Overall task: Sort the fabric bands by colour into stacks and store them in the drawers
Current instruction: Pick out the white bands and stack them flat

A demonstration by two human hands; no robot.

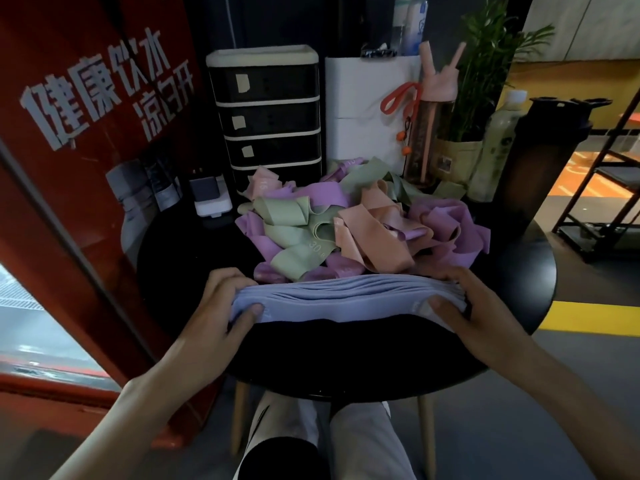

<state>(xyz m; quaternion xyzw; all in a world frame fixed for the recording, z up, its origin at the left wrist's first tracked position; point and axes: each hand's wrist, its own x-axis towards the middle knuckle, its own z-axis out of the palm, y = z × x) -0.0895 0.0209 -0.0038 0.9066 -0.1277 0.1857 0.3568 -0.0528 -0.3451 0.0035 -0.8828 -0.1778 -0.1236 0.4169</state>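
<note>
Near edge: the left hand (225,299) and right hand (464,303) each grip one end of a stack of flat lavender-blue fabric bands (346,296). Thumbs press the front face and fingers curl over the top. The bands are smooth woven strips, and their layered edges show as fine parallel ridges along the top. The stack rests on the near part of the round matte black bench (346,358).

Mid bench: a loose heap of purple, sage-green and peach fabric bands (346,223) lies just behind the stack, looped, folded and tangled, with pale printed numerals on some of them.

Far bench: a black plastic drawer unit with cream frames (266,116) stands upright behind the heap, its drawers closed, with a small paper label on three fronts. To its right stand a tall translucent bottle with a pink lid (429,133) and a green leafy potted plant (485,64).
</note>
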